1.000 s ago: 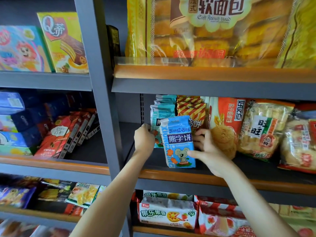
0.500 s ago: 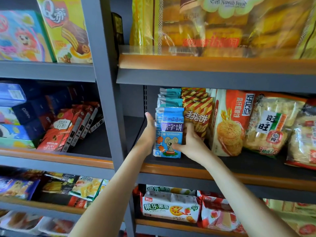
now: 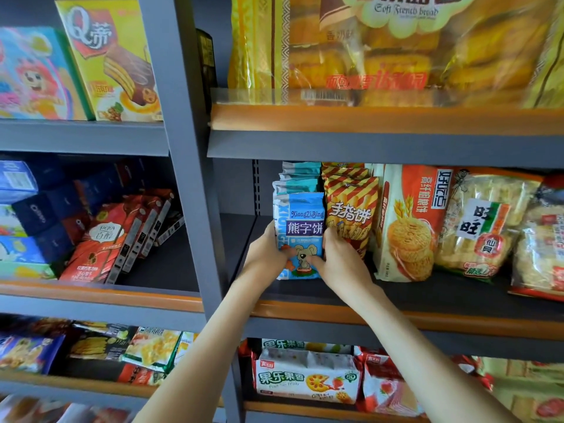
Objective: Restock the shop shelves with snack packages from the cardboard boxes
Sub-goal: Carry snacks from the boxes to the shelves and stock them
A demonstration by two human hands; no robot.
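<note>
A blue snack packet [image 3: 300, 221] with a cartoon mouse stands upright at the front of a row of like teal-topped packets [image 3: 297, 178] on the middle shelf [image 3: 427, 293]. My left hand [image 3: 265, 253] grips its left edge, thumb on the front. My right hand [image 3: 338, 264] holds its right edge, thumb across the lower front, fingers between it and the red-and-yellow striped packets [image 3: 351, 206]. No cardboard box is in view.
Right of the striped packets stand an orange biscuit bag [image 3: 409, 227] and rice cracker bags [image 3: 485, 221]. A grey upright post [image 3: 189, 178] is just left of my left hand. Bread bags [image 3: 381, 47] fill the shelf above; boxed snacks [image 3: 116, 239] lie in the left bay.
Both hands pushed the blue packet back and upright against the row behind it. My right thumb came round onto its lower front.
</note>
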